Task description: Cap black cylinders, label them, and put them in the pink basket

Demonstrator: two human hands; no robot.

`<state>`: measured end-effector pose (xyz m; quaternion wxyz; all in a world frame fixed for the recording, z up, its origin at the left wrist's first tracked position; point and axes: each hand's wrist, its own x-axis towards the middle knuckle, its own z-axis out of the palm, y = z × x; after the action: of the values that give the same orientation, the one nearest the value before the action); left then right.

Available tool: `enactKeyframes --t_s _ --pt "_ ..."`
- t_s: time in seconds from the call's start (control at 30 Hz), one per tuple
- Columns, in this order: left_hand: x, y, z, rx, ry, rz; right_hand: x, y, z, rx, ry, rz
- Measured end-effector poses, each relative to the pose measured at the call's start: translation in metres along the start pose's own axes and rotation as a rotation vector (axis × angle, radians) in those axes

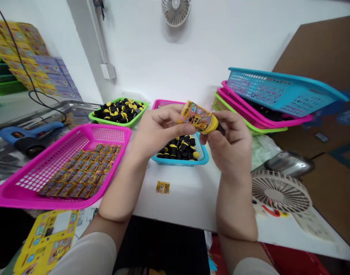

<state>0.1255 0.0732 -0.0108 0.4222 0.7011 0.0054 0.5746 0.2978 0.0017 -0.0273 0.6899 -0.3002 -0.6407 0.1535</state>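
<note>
In front of my chest, a yellow printed sleeve (198, 117) is pinched by its left end in the fingers of my left hand (160, 128). My right hand (234, 139) is closed on a small black cylinder (220, 129), which meets the sleeve's right end; how far it sits inside I cannot tell. Below the hands, a blue basket (179, 162) holds several black cylinders with yellow tops. On the white table (186, 194) lies one flat yellow printed piece (162, 187).
At left, a pink basket (122, 133) holds rows of wrapped pieces beside a blue heat gun (26, 135). A green basket (94, 119) of black and yellow cylinders stands behind. Stacked baskets (278, 91) and a fan (278, 193) occupy the right.
</note>
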Motion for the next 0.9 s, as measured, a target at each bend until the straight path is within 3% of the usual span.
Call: enactKeyframes --t_s 0.3,0.63,0.9 --pt "0.001 0.0 -0.002 0.018 -0.031 -0.049 0.003 0.002 0.001 -0.034 0.11 -0.128" --pt "0.003 -0.002 -0.007 0.068 -0.105 -0.046 0.003 0.005 0.002 -0.16 0.007 -0.218" --pt "0.004 -0.007 -0.011 0.033 -0.125 -0.069 0.001 0.009 0.004 -0.21 0.037 -0.294"
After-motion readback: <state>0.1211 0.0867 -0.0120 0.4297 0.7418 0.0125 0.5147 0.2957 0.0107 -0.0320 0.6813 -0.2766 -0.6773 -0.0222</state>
